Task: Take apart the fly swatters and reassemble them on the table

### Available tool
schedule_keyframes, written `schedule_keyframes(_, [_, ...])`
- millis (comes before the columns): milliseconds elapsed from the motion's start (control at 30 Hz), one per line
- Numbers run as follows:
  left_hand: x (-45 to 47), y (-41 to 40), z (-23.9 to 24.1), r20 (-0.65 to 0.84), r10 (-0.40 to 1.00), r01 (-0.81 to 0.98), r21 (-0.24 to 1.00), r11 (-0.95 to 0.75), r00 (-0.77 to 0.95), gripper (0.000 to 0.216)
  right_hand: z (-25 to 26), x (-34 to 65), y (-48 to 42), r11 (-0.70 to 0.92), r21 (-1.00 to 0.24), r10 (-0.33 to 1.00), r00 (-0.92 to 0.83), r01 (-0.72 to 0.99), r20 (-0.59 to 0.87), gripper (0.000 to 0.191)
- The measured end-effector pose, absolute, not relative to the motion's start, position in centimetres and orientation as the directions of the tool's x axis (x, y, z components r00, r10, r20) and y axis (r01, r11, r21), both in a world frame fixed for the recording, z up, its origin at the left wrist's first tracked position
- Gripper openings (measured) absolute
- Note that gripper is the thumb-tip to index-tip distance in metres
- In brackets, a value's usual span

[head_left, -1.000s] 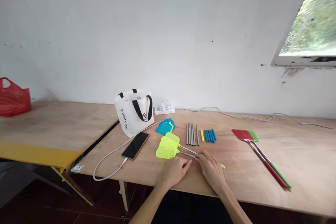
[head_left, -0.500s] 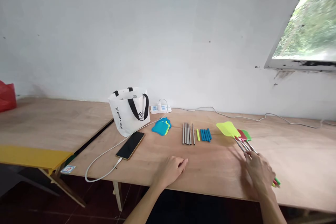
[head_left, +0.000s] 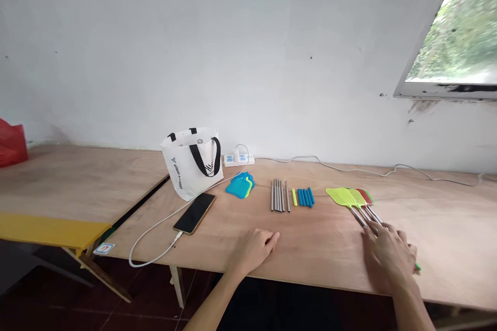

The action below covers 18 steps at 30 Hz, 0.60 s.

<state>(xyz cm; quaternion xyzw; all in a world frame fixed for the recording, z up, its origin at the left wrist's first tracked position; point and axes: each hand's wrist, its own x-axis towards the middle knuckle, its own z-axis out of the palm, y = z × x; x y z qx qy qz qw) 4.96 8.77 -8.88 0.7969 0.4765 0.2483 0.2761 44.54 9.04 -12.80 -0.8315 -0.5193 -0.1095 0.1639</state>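
Note:
My left hand (head_left: 254, 251) rests loosely curled on the wooden table, near its front edge, with nothing seen in it. At the right, my right hand (head_left: 393, 251) is closed over the metal shafts of several fly swatters, their handles mostly hidden under it. A yellow fly swatter (head_left: 341, 196) lies leftmost, and a red one (head_left: 365, 197) shows further right, with green edges behind. Between the hands lie several metal tubes (head_left: 277, 196), a yellow handle grip (head_left: 294, 197) and several blue handle grips (head_left: 306, 197). Blue swatter heads (head_left: 238, 186) lie stacked with a yellow one.
A white tote bag (head_left: 190, 165) with black handles stands at the left, beside a phone (head_left: 194, 213) on a white charging cable (head_left: 145, 243). A power strip (head_left: 238, 159) sits against the wall. Another table (head_left: 77, 181) adjoins at the left, with a red bag (head_left: 11, 142).
My right hand has lowered the yellow fly swatter flat beside the others and shifted slightly right. My left hand has stayed in place.

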Motion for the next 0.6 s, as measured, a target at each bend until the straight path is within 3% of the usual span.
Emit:
schedule_keyframes(100, [5.0,8.7,-9.0,0.134,0.898,0.626,0.673,-0.393,0.42,0.06,-12.4,43.2,9.5,-0.317,-0.15,0.854,0.35,0.937,0.386,0.051])
schedule_keyframes(300, [5.0,8.8,-9.1,0.137,0.899,0.629,0.67,-0.393,0.415,0.061,-13.2,36.6,11.6,0.136,-0.259,0.919,-0.025,0.956,0.393,0.043])
schedule_keyframes(600, [5.2,9.0,-9.0,0.133,0.903,0.619,0.687,-0.382,0.409,0.059,-11.0,27.9,14.4,0.258,-0.177,0.908,-0.176,0.95,0.379,0.033])
